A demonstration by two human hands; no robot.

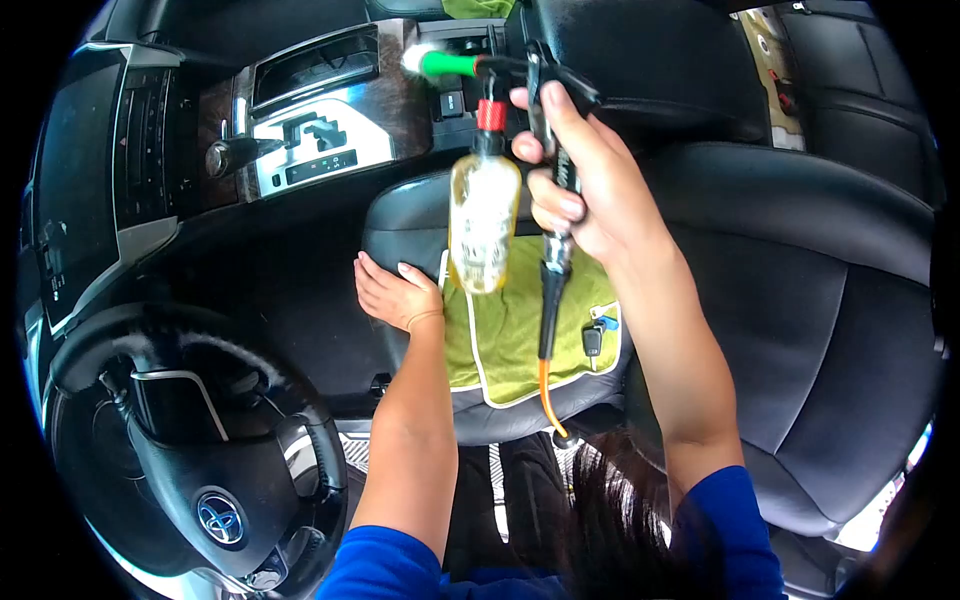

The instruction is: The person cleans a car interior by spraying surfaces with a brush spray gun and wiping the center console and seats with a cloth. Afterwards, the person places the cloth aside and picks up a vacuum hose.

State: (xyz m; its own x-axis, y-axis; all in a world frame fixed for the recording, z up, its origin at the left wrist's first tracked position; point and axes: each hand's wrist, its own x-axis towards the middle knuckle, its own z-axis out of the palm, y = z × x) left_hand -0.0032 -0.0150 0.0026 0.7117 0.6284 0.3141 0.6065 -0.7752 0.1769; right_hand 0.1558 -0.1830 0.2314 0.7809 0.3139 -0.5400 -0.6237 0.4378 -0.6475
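My right hand (590,175) is wrapped round the black handle of a spray gun (554,240), held above the driver's seat. Its green nozzle (448,64) points left over the centre console, with a white blur at the tip. A bottle of yellowish liquid (484,225) hangs below a red collar (491,114). From the handle's lower end runs an orange hose (547,395). My left hand (398,292) rests on the seat edge, fingers spread, beside a green cloth (530,340). A car key (593,338) lies on that cloth.
At the lower left is the steering wheel (190,450). Beyond the seat stands the gear lever (232,157) on the centre console (405,120). The black seat backrest (770,300) fills the right side. Dark hair (620,510) covers part of the lower view.
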